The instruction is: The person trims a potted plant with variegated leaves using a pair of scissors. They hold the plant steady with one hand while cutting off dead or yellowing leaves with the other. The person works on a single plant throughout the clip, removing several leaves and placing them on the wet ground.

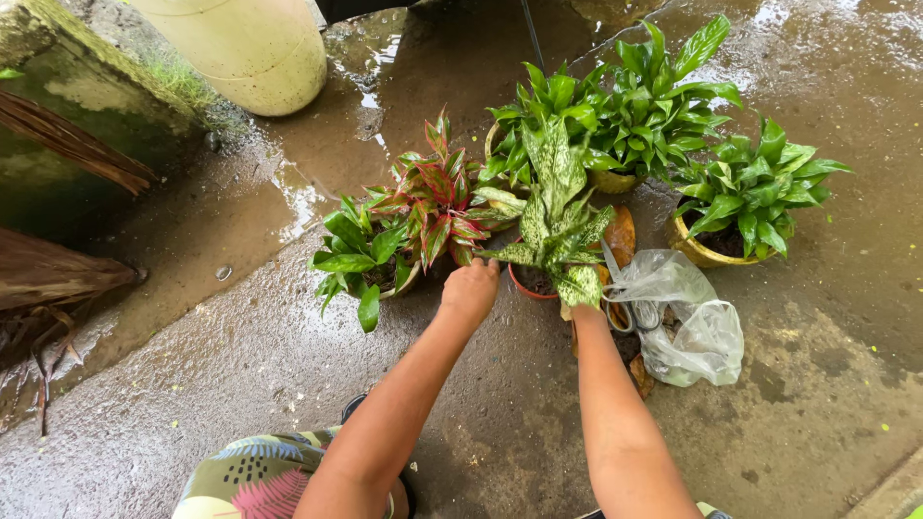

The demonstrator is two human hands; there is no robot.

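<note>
Hands reach forward over wet concrete floor [240, 356] toward a cluster of potted plants. We take the speckled plant [556, 226], with white-mottled green leaves in a small orange-brown pot [527, 284], as our landmark.

Our left hand [470, 288] is just left of the speckled plant's pot, fingers curled together at the base of the leaves; we cannot tell whether it grips a stem or only touches it. Our right hand [585, 306] is beneath the drooping leaves on the landmark's right side and mostly hidden by them, so we cannot tell how it is set.

Just right of the landmark lies a crumpled clear plastic bag [685, 322], with brown dry leaves [621, 235] beside it. Left of the landmark stands a red-and-green leafed plant [435, 202], and further left a plain green plant [361, 252]. Behind the landmark sits a dense green plant [625, 106] in a yellow pot. Well right of the landmark, a green plant [755, 183] grows in a gold-coloured pot [700, 252]. Far left and behind, a pale rounded container [245, 43] stands by a mossy wall [67, 86].
</note>
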